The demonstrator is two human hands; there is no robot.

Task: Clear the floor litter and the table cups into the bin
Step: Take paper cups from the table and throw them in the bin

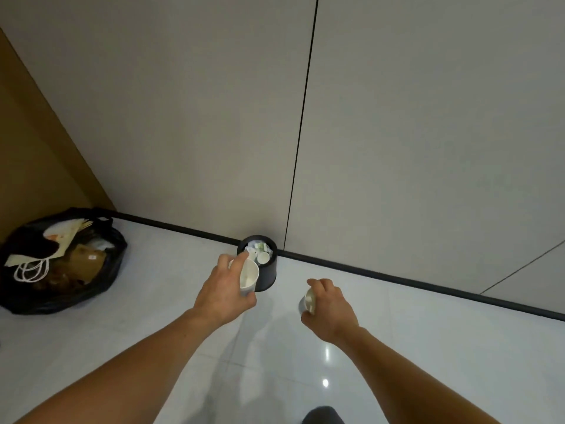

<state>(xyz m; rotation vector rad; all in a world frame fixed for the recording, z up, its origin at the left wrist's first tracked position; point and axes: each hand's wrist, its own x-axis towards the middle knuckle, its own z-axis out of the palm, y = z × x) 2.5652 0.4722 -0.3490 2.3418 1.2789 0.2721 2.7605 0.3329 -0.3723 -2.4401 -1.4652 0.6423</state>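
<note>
Head view: L hand (224, 290) grips white cup (249, 276), fingers curled round it, mouth tipped twd camera, held just in front of bin (269, 270). R hand (328, 304) grips 2nd cup (307, 302), tilted, over floor (428, 347), near bin on its right. Bin black, round, vs wall (214, 117) at baseboard; holds cups + paper, nearly full. Black bag (61, 261) w/ paper waste on floor, far left, well apart.
</note>
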